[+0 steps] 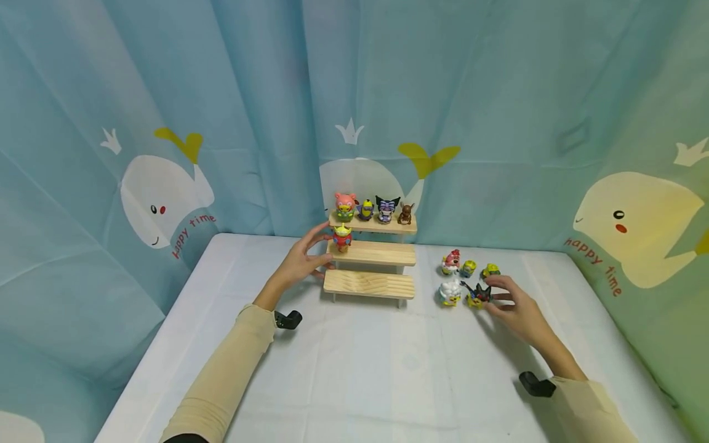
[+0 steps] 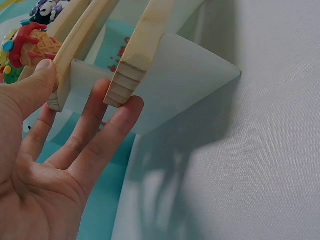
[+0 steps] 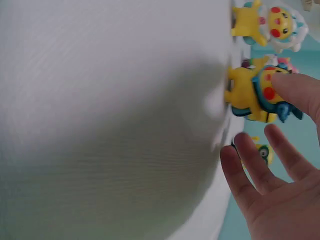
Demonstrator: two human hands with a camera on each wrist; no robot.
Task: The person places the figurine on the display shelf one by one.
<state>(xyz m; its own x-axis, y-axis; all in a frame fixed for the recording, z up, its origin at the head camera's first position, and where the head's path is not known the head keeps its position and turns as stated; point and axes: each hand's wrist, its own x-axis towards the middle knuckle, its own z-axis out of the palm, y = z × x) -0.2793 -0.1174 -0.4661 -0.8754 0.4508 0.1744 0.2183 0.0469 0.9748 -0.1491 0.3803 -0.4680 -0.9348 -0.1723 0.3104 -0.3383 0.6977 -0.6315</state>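
Observation:
The left hand (image 1: 299, 264) is at the left end of a three-tier wooden display stand (image 1: 368, 283). In the left wrist view its thumb lies against the middle board's end, with a finger behind it and other fingertips at the lower board (image 2: 127, 80). A green-headed toy figure (image 1: 343, 239) in red stands on the middle tier by that hand. On the table at the right, the right hand (image 1: 517, 311) is beside a yellow figure (image 3: 245, 92) with a dark eared hood. Its thumb overlaps the figure's head; the other fingers are spread beyond it.
Several toy figures, including a pink one (image 1: 345, 208) and a brown one (image 1: 406, 213), line the top tier. A white-fleeced figure (image 1: 450, 293), a red-topped figure (image 1: 451, 262) and two small yellow-green ones (image 1: 468, 267) stand near the right hand. A curtain (image 1: 498, 92) backs the table.

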